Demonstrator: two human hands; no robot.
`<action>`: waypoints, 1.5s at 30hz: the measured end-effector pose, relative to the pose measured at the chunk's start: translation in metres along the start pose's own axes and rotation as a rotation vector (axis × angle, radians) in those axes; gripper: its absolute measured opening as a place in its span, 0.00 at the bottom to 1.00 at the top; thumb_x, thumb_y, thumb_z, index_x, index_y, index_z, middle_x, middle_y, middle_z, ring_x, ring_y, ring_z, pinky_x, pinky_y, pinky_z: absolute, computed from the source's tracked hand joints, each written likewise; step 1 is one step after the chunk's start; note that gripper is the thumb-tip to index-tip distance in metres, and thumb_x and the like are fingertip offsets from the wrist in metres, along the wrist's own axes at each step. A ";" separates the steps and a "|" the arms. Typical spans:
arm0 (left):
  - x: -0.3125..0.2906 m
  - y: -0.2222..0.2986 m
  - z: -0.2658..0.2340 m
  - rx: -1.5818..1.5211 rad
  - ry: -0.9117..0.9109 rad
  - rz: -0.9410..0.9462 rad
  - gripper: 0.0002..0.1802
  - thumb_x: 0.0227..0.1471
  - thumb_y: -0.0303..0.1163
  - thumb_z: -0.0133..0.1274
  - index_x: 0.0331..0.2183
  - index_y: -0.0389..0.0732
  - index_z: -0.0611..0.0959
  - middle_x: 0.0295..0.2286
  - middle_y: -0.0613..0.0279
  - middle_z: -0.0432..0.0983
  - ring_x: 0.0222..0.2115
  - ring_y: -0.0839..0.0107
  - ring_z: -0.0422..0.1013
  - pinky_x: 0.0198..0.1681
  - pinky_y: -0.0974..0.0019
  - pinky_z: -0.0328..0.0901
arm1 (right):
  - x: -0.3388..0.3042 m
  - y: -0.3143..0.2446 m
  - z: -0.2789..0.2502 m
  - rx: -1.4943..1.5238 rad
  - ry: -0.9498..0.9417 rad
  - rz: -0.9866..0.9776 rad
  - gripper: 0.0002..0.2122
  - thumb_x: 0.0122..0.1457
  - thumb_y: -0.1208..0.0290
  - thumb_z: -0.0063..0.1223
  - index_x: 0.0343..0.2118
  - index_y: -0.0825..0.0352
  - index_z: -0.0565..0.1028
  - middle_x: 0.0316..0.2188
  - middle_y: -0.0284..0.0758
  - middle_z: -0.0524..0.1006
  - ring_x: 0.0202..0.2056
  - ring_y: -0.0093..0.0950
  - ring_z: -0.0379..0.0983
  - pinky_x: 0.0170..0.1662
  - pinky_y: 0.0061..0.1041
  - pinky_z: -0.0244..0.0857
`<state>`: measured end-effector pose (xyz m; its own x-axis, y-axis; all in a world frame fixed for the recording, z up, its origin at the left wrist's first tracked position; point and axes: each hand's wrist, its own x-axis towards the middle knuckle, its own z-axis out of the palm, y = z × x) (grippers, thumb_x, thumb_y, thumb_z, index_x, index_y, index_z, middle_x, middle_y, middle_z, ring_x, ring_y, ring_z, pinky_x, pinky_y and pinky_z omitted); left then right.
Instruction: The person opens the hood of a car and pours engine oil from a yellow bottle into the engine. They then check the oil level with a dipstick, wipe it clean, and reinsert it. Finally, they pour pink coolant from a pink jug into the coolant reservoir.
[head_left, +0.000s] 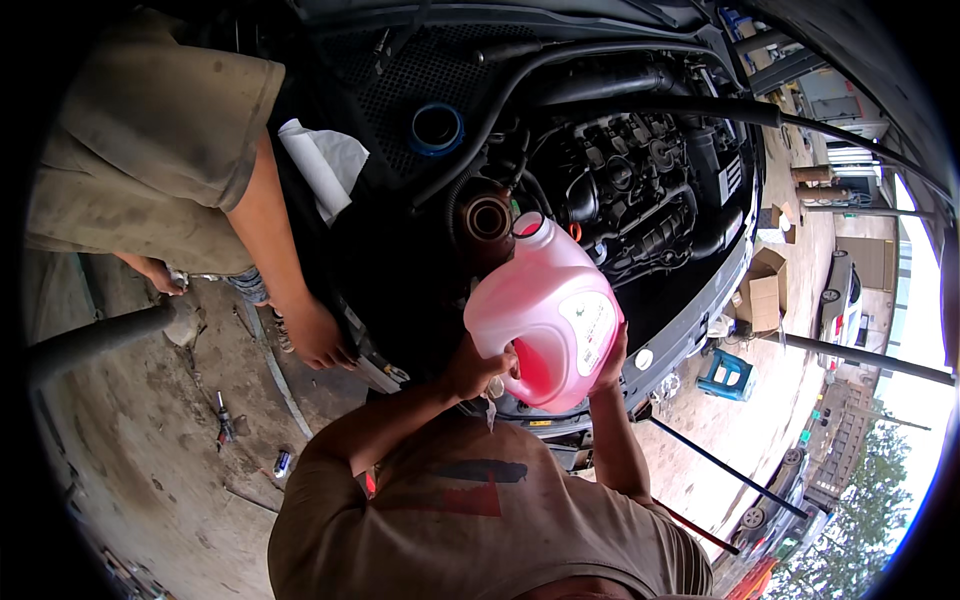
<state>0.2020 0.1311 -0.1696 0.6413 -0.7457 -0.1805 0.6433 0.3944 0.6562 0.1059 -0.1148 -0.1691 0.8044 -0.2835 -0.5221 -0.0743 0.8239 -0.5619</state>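
A large translucent pink jug [545, 300] of pink liquid is tilted over the front of the engine bay. My left hand [485, 370] is closed round its handle. A small pale scrap [494, 392] hangs by those fingers; what it is I cannot tell. My right hand [612, 362] presses against the jug's labelled side, near its base. Uncapped, the jug's mouth [533, 229] lies just right of a round filler opening [487, 218]. No stream of liquid can be made out between them.
A co-worker's hand [325, 335] rests by the car's front edge at left. Near it lie a white paper roll [328, 165] and a blue-rimmed round piece [436, 130]. The engine [640, 180] fills the right side. A blue stool [727, 375] and cardboard box [763, 290] stand beyond.
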 end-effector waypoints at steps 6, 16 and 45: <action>0.002 -0.008 -0.004 0.008 0.023 0.016 0.13 0.43 0.28 0.51 0.33 0.32 0.74 0.18 0.57 0.72 0.21 0.69 0.71 0.30 0.66 0.68 | 0.001 -0.001 -0.003 -0.043 0.021 -0.017 0.35 0.58 0.41 0.40 0.60 0.66 0.59 0.55 0.42 0.67 0.53 0.40 0.66 0.56 0.42 0.61; 0.002 -0.010 -0.008 -0.041 0.027 0.007 0.07 0.43 0.28 0.50 0.25 0.34 0.74 0.18 0.57 0.71 0.22 0.68 0.71 0.30 0.66 0.67 | -0.001 -0.002 0.000 -0.112 0.030 -0.047 0.35 0.59 0.41 0.39 0.60 0.66 0.59 0.56 0.42 0.66 0.53 0.40 0.66 0.56 0.41 0.61; 0.005 -0.021 -0.021 -0.064 -0.006 0.032 0.08 0.42 0.30 0.49 0.24 0.35 0.75 0.18 0.58 0.72 0.22 0.70 0.71 0.30 0.66 0.66 | -0.009 -0.003 0.008 -0.163 0.023 -0.076 0.35 0.59 0.41 0.38 0.60 0.67 0.58 0.56 0.42 0.66 0.54 0.40 0.66 0.56 0.39 0.61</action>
<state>0.2006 0.1306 -0.1995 0.6595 -0.7355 -0.1554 0.6480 0.4515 0.6134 0.1036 -0.1108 -0.1569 0.7980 -0.3543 -0.4876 -0.1101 0.7097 -0.6958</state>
